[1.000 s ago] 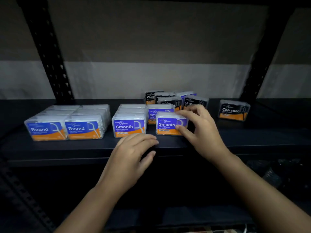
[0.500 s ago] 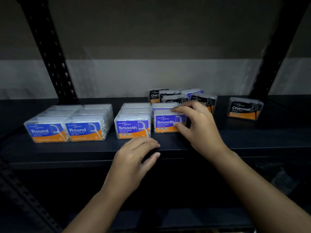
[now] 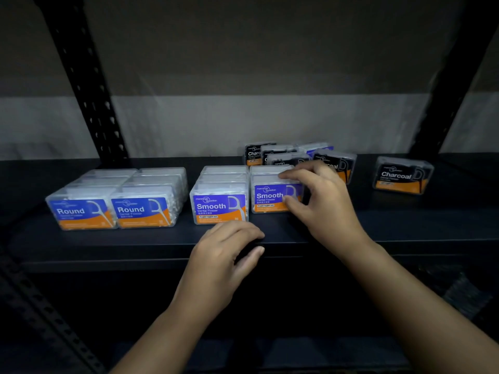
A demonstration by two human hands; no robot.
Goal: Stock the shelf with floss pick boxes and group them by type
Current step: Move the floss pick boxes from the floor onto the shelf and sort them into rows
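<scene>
Black metal shelf (image 3: 405, 225) holds the boxes in rows. My right hand (image 3: 321, 203) pinches the front Smooth box (image 3: 270, 197) of the right-hand Smooth row, fingers on its top, thumb on its right face, covering that corner of the label. Just left of it stands another Smooth row (image 3: 220, 201), and farther left two Round rows (image 3: 116, 201). My left hand (image 3: 224, 255) rests loosely curled on the near shelf edge, holding nothing. Behind my right hand, jumbled Charcoal boxes (image 3: 275, 155) are partly hidden and blurred; one Charcoal box (image 3: 402, 176) stands apart, far right.
</scene>
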